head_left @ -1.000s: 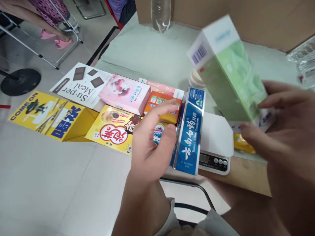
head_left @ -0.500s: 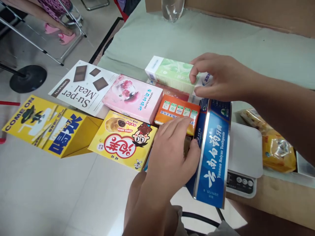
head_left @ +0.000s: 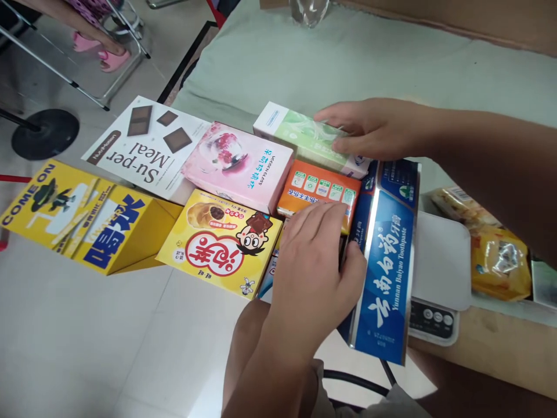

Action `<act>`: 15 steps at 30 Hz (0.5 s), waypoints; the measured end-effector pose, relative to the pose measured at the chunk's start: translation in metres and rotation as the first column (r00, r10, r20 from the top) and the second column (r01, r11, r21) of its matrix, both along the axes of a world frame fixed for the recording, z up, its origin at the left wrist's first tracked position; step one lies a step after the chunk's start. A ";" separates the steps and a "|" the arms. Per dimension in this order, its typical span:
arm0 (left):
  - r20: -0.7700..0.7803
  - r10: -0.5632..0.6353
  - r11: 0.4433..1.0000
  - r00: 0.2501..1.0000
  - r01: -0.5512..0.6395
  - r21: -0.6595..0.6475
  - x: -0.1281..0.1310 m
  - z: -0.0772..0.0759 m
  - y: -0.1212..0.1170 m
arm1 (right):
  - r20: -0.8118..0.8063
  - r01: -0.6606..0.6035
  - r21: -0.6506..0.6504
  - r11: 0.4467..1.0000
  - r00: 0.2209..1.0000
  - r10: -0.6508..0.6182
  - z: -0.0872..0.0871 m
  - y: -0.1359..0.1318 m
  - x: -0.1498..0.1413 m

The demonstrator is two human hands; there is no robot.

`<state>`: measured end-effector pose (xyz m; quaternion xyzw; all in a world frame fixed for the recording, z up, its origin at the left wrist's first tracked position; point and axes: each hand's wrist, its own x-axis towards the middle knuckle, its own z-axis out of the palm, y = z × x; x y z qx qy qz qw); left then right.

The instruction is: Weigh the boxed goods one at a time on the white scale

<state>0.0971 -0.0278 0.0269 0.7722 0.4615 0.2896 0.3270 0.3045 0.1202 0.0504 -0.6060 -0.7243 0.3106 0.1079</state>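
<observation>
My left hand [head_left: 315, 273] lies palm down over the packages, fingers stretched together across an orange pack [head_left: 319, 188], thumb apart beside the blue toothpaste box [head_left: 385, 273]. Whatever is under its palm is mostly hidden. My right hand [head_left: 369, 128] grips the right part of a pale green and white box [head_left: 300, 130], fingers along its far side and thumb on top. To the left, a pink box [head_left: 237, 165] and a yellow snack box [head_left: 220, 244] lie close together. Beyond them are a white box with chocolate pictures [head_left: 150, 145] and a yellow box [head_left: 108, 226].
A kitchen scale [head_left: 439, 261] and a yellow snack bag [head_left: 500, 261] lie at the right. A clear container [head_left: 308, 11] stands on the green cloth [head_left: 391, 64], near a cardboard panel [head_left: 456, 20]. At upper left, another person's feet in pink slippers [head_left: 114, 60] show beside a metal frame [head_left: 93, 101].
My right hand has come down onto the green box, which now lies closer against the orange pack. My left hand stays over the packages. The whole view has shifted slightly.
</observation>
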 end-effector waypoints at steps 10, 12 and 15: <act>0.009 -0.005 1.000 1.000 0.005 -0.004 0.000 -0.001 0.001 | -0.059 0.032 -0.097 0.995 0.998 -0.038 0.011 -0.006 -0.014; 0.023 -0.002 1.000 1.000 0.002 -0.011 -0.001 -0.001 0.001 | -0.059 0.074 0.056 0.996 0.996 -0.071 0.023 -0.023 -0.014; 0.062 0.012 0.999 0.998 -0.010 -0.033 -0.001 0.000 0.002 | -0.159 0.282 0.353 0.892 0.958 -0.239 0.035 -0.083 0.007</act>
